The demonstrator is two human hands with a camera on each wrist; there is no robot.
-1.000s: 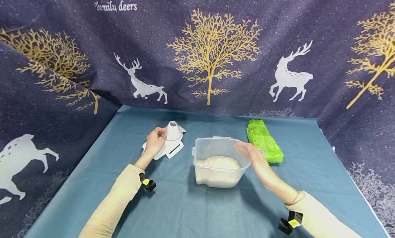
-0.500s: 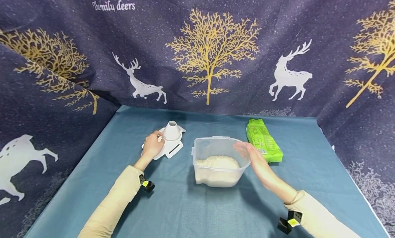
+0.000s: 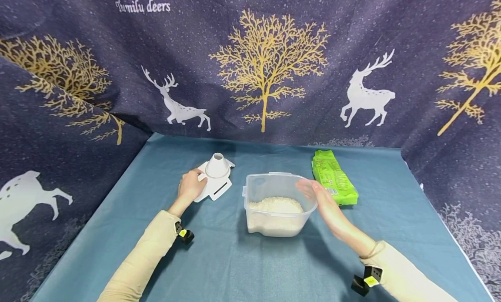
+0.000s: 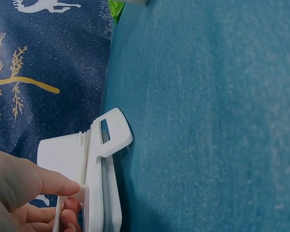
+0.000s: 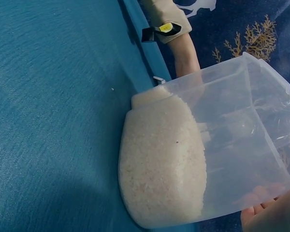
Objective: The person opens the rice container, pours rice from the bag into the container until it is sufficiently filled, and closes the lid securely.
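A white plastic lid (image 3: 219,189) with a cone-shaped spout (image 3: 217,166) lies at the left of the table. My left hand (image 3: 192,185) is at the lid's left side, thumb and fingers curled. Up close in the left wrist view, thumb and fingers pinch a thin white flap (image 4: 57,215) beside the lid's edge. In the middle stands a clear plastic container (image 3: 256,184), open at the top and partly filled with white rice (image 3: 279,205). Against its right wall rests my right hand (image 3: 326,206), fingers straight, seen through the plastic.
A green printed bag (image 3: 334,178) lies behind the right hand, right of the container. Blue cloth (image 3: 258,267) covers the table. A dark patterned curtain (image 3: 297,115) hangs along the back and sides.
My left hand has moved slightly left and down from beside the spout, so more of the cone shows. My right hand and the container have stayed in place.
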